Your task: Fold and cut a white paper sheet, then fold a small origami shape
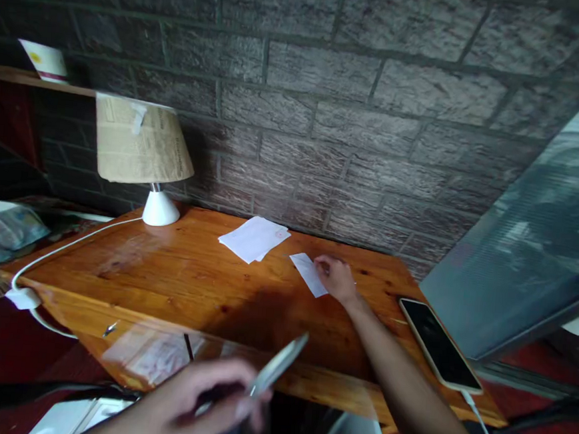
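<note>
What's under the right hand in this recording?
A white paper slip shows partly beside the right hand, with the wooden desk around it. Whatever lies directly beneath the fingers and palm is covered.

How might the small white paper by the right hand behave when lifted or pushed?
The small paper looks thin, so probably light and floppy. Lying flat, it may be hard to pinch. On the glossy desk, it would likely slide.
</note>
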The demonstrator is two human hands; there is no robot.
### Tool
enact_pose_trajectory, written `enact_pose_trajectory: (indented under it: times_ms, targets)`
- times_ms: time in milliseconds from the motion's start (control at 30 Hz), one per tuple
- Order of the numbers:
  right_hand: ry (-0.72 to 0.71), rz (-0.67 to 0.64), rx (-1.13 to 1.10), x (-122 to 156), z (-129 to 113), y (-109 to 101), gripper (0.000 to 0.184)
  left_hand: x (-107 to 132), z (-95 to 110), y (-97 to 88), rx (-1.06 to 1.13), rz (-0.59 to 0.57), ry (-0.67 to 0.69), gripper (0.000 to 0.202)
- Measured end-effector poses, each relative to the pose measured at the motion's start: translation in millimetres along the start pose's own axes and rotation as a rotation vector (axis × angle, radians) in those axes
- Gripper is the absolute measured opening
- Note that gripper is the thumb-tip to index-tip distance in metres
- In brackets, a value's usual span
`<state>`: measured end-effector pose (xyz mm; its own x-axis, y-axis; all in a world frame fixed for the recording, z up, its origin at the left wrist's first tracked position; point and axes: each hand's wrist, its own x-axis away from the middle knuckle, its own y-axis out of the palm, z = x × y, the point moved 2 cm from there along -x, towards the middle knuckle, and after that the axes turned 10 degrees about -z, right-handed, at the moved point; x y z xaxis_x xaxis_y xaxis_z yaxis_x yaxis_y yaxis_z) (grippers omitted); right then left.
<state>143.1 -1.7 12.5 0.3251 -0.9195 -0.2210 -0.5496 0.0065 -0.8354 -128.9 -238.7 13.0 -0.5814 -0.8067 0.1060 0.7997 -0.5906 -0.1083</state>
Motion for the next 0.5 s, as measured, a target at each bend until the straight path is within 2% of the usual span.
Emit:
enact_pose_trajectory:
  times_ms: [67, 133, 200, 267, 333, 400, 500]
  targets:
    - [0.011, 0.065, -0.277, 0.5, 0.2, -8.5, 0.019, -73.0, 37.5, 9.1, 0.263, 0.152, 0.123, 0.038]
    - [0.051, 0.010, -0.657, 0.6, 3.6, -15.4, 0.028, -148.2, 63.1, 9.9, 0.530, 0.330, 0.303, 0.042]
    - [0.095, -0.134, -1.007, 1.1, 7.0, -20.3, 0.038, -213.0, 73.1, 5.0, 0.651, 0.487, 0.391, 0.043]
    - [0.134, -0.260, -1.238, 2.1, 10.4, -25.2, 0.046, -260.4, 73.1, -1.8, 0.617, 0.538, 0.386, 0.045]
    - [0.163, -0.293, -1.368, 2.8, 15.3, -30.5, 0.055, -290.5, 69.7, -7.5, 0.544, 0.408, 0.366, 0.047]
    - [0.165, -0.305, -1.427, 3.1, 20.7, -34.4, 0.059, -306.1, 64.8, -13.3, 0.444, 0.232, 0.319, 0.048]
    - [0.166, -0.321, -1.407, 3.8, 29.3, -35.4, 0.041, -311.9, 54.6, -25.4, 0.178, 0.049, 0.275, 0.047]
